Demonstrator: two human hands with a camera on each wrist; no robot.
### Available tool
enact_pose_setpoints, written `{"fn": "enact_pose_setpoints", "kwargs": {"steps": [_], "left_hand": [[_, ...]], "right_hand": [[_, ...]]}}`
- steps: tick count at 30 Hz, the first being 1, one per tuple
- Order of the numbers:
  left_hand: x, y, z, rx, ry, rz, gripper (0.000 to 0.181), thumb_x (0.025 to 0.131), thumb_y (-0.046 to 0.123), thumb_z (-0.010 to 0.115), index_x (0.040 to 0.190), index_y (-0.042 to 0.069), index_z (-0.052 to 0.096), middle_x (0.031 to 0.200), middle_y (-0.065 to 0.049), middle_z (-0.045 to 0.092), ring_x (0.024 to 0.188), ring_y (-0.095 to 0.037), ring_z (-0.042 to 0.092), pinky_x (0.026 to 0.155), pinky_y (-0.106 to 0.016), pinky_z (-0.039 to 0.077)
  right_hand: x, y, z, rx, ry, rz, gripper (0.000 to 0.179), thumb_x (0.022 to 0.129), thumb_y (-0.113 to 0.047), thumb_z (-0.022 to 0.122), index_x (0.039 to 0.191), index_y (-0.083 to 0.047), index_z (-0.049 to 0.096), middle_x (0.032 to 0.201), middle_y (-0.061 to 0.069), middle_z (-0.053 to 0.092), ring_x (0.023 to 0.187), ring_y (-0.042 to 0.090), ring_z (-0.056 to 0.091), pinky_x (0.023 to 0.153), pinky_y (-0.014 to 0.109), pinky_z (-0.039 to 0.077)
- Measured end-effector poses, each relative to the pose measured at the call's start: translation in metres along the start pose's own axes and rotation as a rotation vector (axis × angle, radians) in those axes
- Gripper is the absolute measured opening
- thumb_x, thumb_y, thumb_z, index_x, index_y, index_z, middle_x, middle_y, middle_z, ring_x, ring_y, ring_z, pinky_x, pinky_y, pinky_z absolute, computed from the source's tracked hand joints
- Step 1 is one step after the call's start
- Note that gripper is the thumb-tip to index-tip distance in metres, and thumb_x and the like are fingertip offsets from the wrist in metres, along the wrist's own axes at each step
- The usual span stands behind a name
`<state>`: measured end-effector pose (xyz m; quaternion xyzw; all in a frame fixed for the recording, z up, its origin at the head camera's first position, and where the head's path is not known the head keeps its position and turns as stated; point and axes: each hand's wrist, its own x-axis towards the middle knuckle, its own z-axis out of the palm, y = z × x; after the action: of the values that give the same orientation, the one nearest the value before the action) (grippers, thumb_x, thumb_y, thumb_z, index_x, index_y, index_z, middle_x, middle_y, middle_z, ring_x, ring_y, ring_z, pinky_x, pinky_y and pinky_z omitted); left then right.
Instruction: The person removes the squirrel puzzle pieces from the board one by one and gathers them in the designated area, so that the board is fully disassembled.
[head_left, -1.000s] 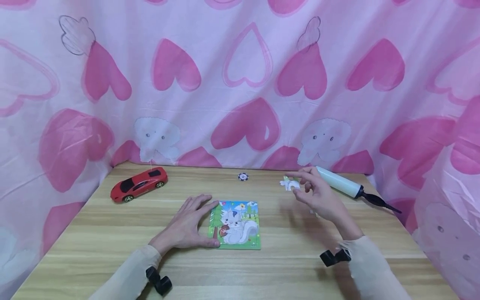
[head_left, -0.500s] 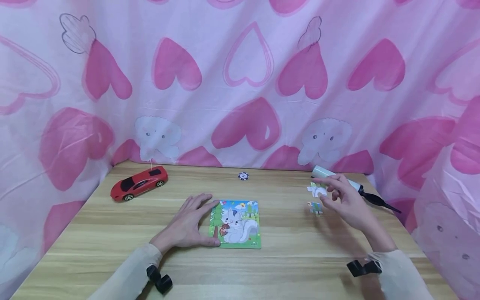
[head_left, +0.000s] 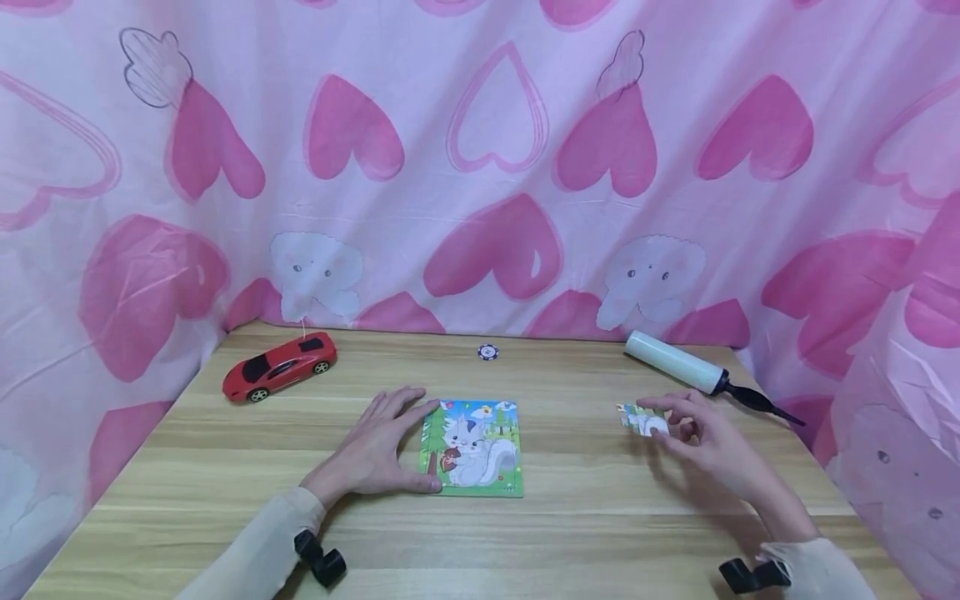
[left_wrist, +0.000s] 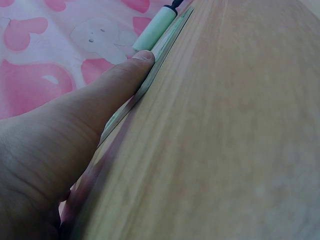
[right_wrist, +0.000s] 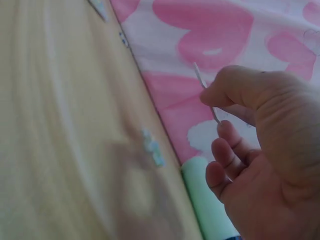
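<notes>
A square jigsaw puzzle (head_left: 480,450) of a white squirrel lies on the wooden table. My left hand (head_left: 372,454) rests along its left side, fingers extended at the top corner and thumb on the lower edge. In the left wrist view, the thumb (left_wrist: 107,90) presses the puzzle's rim. My right hand (head_left: 716,446) pinches a white-and-green puzzle piece (head_left: 649,423) between thumb and forefinger, held above the table. From the right wrist, this puzzle piece (right_wrist: 201,80) appears edge-on. Below it, a second puzzle piece (right_wrist: 152,147) lies on the table, partly covered in the head view.
A red toy car (head_left: 279,367) stands at the back left. A blue-and-white poker chip (head_left: 487,352) lies near the back edge. At the back right is a pale green hand pump (head_left: 675,360) with a black end. A pink heart-patterned curtain (head_left: 480,167) surrounds the table (head_left: 480,550).
My right hand has moved right and toward me, carrying the puzzle piece from further left to over the second piece. My left hand and the squirrel puzzle have stayed put.
</notes>
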<state>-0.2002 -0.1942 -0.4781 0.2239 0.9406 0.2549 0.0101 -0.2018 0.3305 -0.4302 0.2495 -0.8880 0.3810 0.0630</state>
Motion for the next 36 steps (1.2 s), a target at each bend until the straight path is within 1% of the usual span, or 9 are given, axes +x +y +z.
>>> {"fn": "enact_pose_setpoints", "kwargs": {"steps": [5,8,12,16,20,25,33,36], "left_hand": [[0.000,0.000,0.001,0.001,0.005,0.003,0.126,0.070,0.090,0.084,0.172,0.027,0.046,0.179,-0.010,0.033,0.167,-0.039,0.026,0.140,-0.067,0.008],[0.000,0.001,0.000,-0.002,0.007,0.005,0.125,0.070,0.090,0.084,0.171,0.027,0.046,0.179,-0.010,0.033,0.167,-0.039,0.026,0.140,-0.067,0.007],[0.000,0.001,0.001,-0.002,0.007,0.008,0.125,0.070,0.090,0.084,0.171,0.027,0.046,0.179,-0.011,0.033,0.167,-0.040,0.026,0.140,-0.067,0.007],[0.000,0.000,0.001,-0.002,0.009,0.011,0.126,0.070,0.090,0.084,0.171,0.026,0.047,0.179,-0.011,0.033,0.167,-0.040,0.025,0.140,-0.067,0.007],[0.000,0.000,0.001,-0.006,0.012,0.015,0.126,0.070,0.090,0.084,0.171,0.025,0.047,0.179,-0.012,0.033,0.167,-0.040,0.026,0.139,-0.067,0.007],[-0.001,0.000,0.001,-0.002,0.020,0.020,0.125,0.070,0.090,0.084,0.171,0.025,0.047,0.178,-0.012,0.034,0.166,-0.040,0.027,0.140,-0.067,0.008],[-0.001,0.000,0.001,-0.002,0.024,0.026,0.126,0.070,0.090,0.084,0.171,0.025,0.048,0.178,-0.012,0.035,0.166,-0.040,0.028,0.139,-0.067,0.008],[-0.001,0.000,0.001,-0.004,0.024,0.024,0.126,0.070,0.090,0.084,0.171,0.025,0.048,0.178,-0.012,0.035,0.166,-0.040,0.028,0.139,-0.067,0.008]], "right_hand": [[-0.011,0.007,0.001,0.019,-0.070,0.013,0.047,0.099,-0.001,0.082,0.144,-0.010,0.073,0.111,0.006,0.056,0.085,0.021,0.055,0.068,0.023,0.051],[-0.018,0.011,0.003,0.048,-0.110,0.064,0.046,0.099,-0.005,0.083,0.143,-0.014,0.074,0.113,0.006,0.058,0.090,0.022,0.054,0.070,0.024,0.050],[-0.024,0.017,0.008,0.063,-0.157,0.112,0.044,0.100,-0.012,0.084,0.142,-0.020,0.075,0.119,0.004,0.062,0.099,0.018,0.051,0.074,0.026,0.049],[-0.026,0.022,0.009,0.060,-0.184,0.115,0.043,0.100,-0.013,0.084,0.141,-0.021,0.076,0.116,0.006,0.060,0.097,0.017,0.050,0.072,0.027,0.048],[-0.027,0.024,0.010,0.091,-0.201,0.131,0.046,0.098,-0.009,0.085,0.141,-0.020,0.076,0.114,0.010,0.058,0.096,0.018,0.050,0.071,0.027,0.048],[-0.027,0.024,0.011,0.109,-0.208,0.142,0.046,0.098,-0.009,0.085,0.141,-0.019,0.075,0.116,0.010,0.056,0.097,0.018,0.049,0.072,0.027,0.048],[-0.029,0.023,0.011,0.082,-0.198,0.145,0.047,0.097,-0.009,0.086,0.141,-0.020,0.075,0.117,0.008,0.057,0.097,0.015,0.049,0.072,0.026,0.048],[-0.029,0.022,0.011,0.073,-0.197,0.131,0.047,0.097,-0.010,0.086,0.141,-0.021,0.075,0.117,0.008,0.057,0.097,0.016,0.049,0.071,0.026,0.047]]}}
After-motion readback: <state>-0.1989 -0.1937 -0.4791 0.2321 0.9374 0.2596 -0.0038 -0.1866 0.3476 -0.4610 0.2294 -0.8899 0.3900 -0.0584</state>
